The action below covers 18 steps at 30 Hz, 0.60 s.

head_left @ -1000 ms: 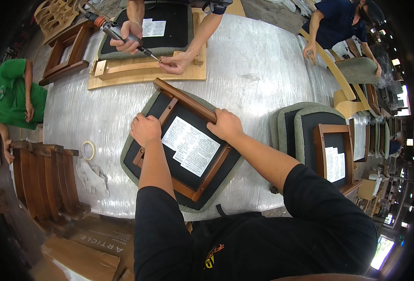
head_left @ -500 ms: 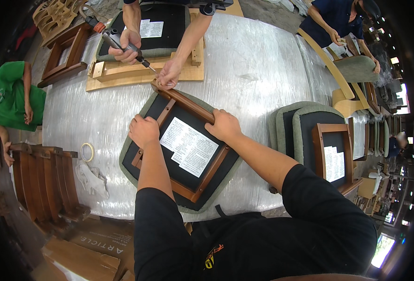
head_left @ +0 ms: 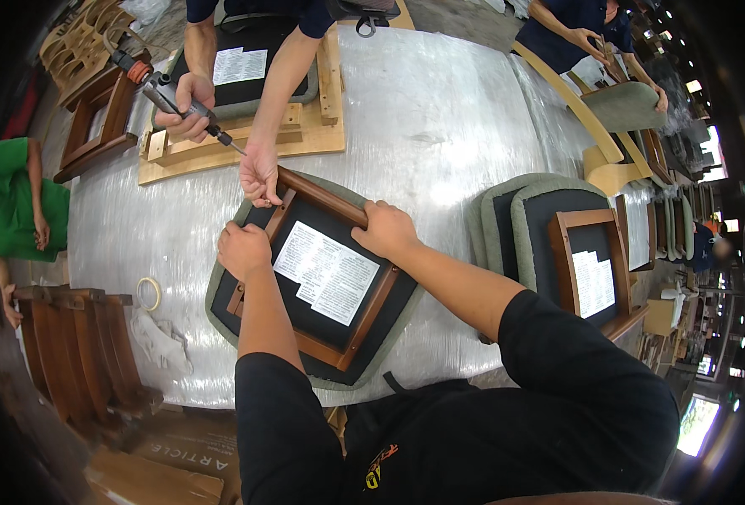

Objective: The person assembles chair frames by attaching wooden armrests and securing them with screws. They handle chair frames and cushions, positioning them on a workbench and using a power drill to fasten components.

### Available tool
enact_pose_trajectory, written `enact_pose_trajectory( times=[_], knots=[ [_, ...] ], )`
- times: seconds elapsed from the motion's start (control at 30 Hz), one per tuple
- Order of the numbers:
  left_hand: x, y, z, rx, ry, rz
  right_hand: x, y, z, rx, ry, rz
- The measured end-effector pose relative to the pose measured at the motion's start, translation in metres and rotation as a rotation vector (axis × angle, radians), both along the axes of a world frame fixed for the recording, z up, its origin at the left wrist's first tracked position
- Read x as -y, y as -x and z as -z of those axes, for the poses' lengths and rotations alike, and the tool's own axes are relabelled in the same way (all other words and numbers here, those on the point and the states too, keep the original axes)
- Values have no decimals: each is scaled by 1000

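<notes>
A grey-green chair seat [head_left: 393,324] lies upside down before me, its black underside up. On it rests a brown wooden seat frame [head_left: 326,199] around white paper labels [head_left: 326,271]. My left hand [head_left: 244,251] is closed over the frame's left rail, and my right hand [head_left: 387,230] grips the rail at the upper right. Across from me a co-worker's hand [head_left: 261,172] touches the frame's far corner, fingers pinched. That person's other hand holds a power screwdriver [head_left: 175,105], its bit pointing toward the corner but apart from it.
At the right are stacked seats [head_left: 520,220] with another wooden frame. A wooden jig [head_left: 221,160] lies at the far side. Left on the plastic-covered table [head_left: 440,109] are a tape roll [head_left: 148,294] and white cloth [head_left: 160,341]. Brown chair parts [head_left: 74,353] and co-workers stand around.
The co-worker's free hand has shifted left and down along the frame's corner, and the screwdriver has drawn back to the left. My hands keep their hold; the whole view has shifted slightly.
</notes>
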<state>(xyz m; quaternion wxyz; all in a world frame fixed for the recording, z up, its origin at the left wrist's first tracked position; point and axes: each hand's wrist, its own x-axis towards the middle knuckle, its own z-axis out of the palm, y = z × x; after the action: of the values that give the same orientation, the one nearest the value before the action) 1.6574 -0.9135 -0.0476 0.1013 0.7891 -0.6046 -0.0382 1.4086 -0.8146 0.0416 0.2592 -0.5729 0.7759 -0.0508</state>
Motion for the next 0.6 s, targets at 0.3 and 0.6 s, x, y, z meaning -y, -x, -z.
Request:
enact_pose_trajectory(
  times=[0.3,0.6],
  knots=[
    [1,0,0,-2,3,2,0,1,13,-66,26,2],
    [0,-3,3,-16,-6,5,0,0,17,-80,36,-6]
  ],
)
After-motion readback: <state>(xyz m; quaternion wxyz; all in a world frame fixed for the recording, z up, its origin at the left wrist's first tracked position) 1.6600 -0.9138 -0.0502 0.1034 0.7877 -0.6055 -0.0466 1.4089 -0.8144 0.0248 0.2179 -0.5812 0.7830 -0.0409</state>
